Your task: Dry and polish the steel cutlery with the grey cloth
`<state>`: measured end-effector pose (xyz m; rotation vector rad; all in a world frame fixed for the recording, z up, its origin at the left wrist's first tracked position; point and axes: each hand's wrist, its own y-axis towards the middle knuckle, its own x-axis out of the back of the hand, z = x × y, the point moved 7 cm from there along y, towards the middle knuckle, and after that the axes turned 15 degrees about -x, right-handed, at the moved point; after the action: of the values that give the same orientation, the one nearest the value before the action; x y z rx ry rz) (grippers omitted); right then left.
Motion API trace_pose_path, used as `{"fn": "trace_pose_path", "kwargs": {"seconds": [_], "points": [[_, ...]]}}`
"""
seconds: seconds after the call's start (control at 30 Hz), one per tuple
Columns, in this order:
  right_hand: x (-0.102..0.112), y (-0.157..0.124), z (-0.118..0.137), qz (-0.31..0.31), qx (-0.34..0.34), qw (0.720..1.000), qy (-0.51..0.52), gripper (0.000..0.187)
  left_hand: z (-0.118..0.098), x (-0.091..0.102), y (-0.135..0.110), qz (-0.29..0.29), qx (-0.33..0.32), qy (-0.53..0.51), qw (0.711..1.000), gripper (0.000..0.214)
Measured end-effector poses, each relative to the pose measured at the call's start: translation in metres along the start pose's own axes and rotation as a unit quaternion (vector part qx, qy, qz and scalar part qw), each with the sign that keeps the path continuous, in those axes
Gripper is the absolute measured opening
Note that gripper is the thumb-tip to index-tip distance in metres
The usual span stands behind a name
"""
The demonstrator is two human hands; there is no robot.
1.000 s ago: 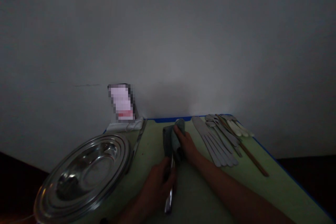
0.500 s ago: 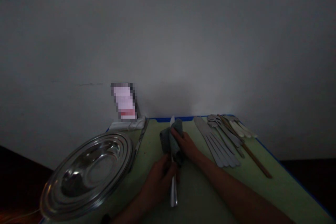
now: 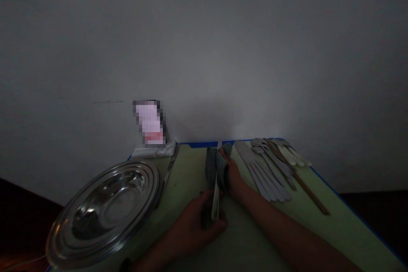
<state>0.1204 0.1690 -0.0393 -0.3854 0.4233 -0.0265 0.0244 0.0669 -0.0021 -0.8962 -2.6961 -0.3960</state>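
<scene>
Midway across the pale green worktop [image 3: 188,174], in the head view, the left hand [image 3: 199,223] is clenched on the near end of a long flat steel utensil [image 3: 216,204], apparently steadying it. Just beyond, the right hand [image 3: 235,177] grasps a folded grey cloth [image 3: 213,168] wrapped around its far part, between a round steel tray [image 3: 105,208] and a row of laid-out cutlery [image 3: 267,172].

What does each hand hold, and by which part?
The left hand grips a flat silver metal utensil by its near end; the right hand wraps a grey cloth around its far part.
</scene>
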Motion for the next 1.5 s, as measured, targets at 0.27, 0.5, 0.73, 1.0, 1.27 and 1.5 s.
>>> {"fn": "trace_pose_path", "kwargs": {"seconds": [0.27,0.5,0.73,1.0,1.27,1.5], "points": [[0.002,0.001,0.001,-0.021,-0.009,1.000,0.021,0.049,0.000,-0.002,-0.002,0.024,-0.063,-0.037,0.997,0.052],[-0.001,-0.002,0.004,-0.003,0.001,1.000,0.017,0.046,0.005,0.001,0.000,0.009,-0.018,0.020,1.000,0.025],[-0.014,-0.010,0.010,0.039,0.054,0.988,-0.139,0.040,0.029,0.006,0.002,-0.084,0.064,-0.027,0.994,0.038],[-0.034,-0.025,0.004,0.135,0.066,0.956,-0.253,0.035,0.033,0.009,0.002,-0.112,0.066,-0.063,0.989,0.042],[-0.035,-0.026,0.002,0.168,0.051,0.949,-0.261,0.039,0.034,0.009,0.001,-0.112,0.086,-0.040,0.989,0.045],[-0.034,-0.025,0.000,0.175,0.042,0.952,-0.247,0.041,0.029,0.009,0.005,-0.095,0.077,-0.032,0.992,0.046]]}}
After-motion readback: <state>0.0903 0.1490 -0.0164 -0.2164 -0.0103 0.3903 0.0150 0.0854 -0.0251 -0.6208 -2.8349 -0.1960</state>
